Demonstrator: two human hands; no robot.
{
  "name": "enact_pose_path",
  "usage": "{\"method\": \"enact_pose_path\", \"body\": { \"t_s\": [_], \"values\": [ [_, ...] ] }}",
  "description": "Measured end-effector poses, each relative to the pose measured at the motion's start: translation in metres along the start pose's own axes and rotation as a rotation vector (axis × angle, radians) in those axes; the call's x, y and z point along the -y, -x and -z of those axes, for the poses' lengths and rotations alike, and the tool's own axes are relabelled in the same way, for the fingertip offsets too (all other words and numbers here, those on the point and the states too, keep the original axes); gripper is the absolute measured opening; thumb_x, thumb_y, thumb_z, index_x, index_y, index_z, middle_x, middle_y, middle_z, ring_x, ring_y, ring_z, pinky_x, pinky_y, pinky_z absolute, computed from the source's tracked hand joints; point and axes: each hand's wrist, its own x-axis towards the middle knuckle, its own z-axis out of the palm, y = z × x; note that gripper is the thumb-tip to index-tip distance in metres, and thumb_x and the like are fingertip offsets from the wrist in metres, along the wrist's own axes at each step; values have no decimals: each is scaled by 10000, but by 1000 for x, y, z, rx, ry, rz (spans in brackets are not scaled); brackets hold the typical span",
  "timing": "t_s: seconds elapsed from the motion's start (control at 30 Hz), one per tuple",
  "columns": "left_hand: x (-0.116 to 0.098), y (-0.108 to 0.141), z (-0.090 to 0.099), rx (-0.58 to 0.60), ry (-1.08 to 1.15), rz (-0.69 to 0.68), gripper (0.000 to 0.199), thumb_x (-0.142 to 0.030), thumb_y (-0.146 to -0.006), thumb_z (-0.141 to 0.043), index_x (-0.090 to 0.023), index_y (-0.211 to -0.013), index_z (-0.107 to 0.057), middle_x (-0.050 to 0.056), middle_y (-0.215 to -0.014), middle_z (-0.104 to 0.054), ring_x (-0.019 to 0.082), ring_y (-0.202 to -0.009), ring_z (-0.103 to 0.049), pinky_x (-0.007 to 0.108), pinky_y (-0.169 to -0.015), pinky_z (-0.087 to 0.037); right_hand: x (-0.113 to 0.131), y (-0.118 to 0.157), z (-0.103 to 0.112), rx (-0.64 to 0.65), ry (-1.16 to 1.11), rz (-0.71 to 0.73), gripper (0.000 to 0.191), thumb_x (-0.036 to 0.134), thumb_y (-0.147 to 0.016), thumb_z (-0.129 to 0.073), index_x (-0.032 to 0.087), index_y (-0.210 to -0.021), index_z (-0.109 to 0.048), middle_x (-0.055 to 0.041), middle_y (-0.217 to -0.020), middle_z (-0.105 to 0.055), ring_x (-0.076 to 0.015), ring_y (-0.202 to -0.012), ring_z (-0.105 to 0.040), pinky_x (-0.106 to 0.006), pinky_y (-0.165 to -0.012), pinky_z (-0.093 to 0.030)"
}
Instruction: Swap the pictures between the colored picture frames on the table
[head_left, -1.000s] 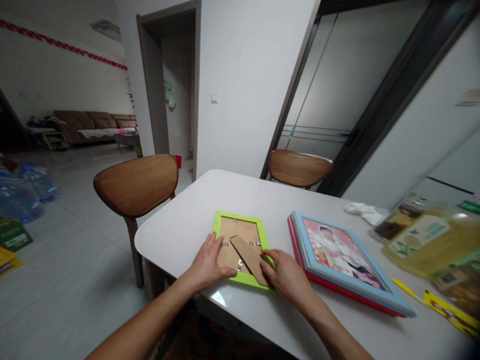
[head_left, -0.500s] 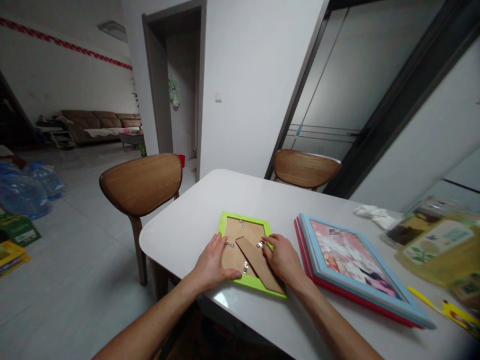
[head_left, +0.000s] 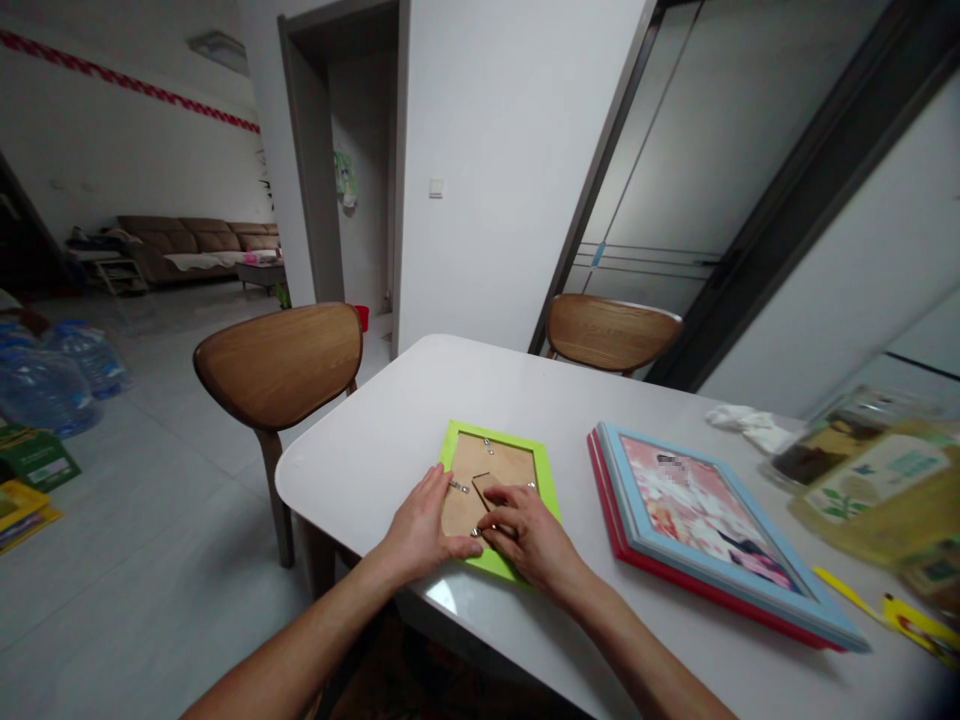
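Observation:
A lime-green picture frame (head_left: pixel 551 480) lies face down on the white table, its brown backing board (head_left: pixel 472 455) showing. Small metal clips sit around the board; one clip (head_left: pixel 488 446) is near the top edge and another clip (head_left: pixel 460 487) at the left. My left hand (head_left: pixel 424 525) holds the frame's left side, fingers along the edge and thumb by the lower rim. Bent over the lower part of the board, my right hand (head_left: pixel 529 530) has its fingertips drawn together at the bottom clip (head_left: pixel 475 532). It hides most of the frame's fold-out stand (head_left: pixel 484 487).
Right of the frame, a blue picture frame (head_left: pixel 750 590) lies on a red one (head_left: pixel 607 500). Beyond are crumpled white tissue (head_left: pixel 750 425), a bottle of yellow liquid (head_left: pixel 862 490) and a yellow-handled tool (head_left: pixel 911 620). Wooden chairs stand at the left (head_left: pixel 281 360) and far side (head_left: pixel 611 332).
My right hand has moved left and down from the right-hand clip to the bottom clip, now covering much of the stand. My left hand stays on the frame's left side.

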Motion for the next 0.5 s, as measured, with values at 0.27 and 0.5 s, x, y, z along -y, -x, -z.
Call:
{"method": "enact_pose_path", "body": {
  "t_s": [0.27,0.5],
  "values": [
    [-3,1,-1,-18,9,12,879,-428,-529,-663,-96,-1257,-298,171,-1341,-260,266,-1235,-235,398,-1009,-226,11,-30,-5,-56,74,-122,230,288,-742,-474,186,-857,-645,-71,-922,-598,-179,-894,-495,-300,-807,-345],
    [-3,2,-2,-25,14,11,872,-408,-520,-671,-117,-1256,-304,153,-1341,-271,272,-1231,-242,410,-1006,-231,14,-61,-27,-79,282,-219,237,270,-772,-427,191,-810,-647,-66,-801,-597,-153,-780,-504,-246,-728,-337]
  ]
}}
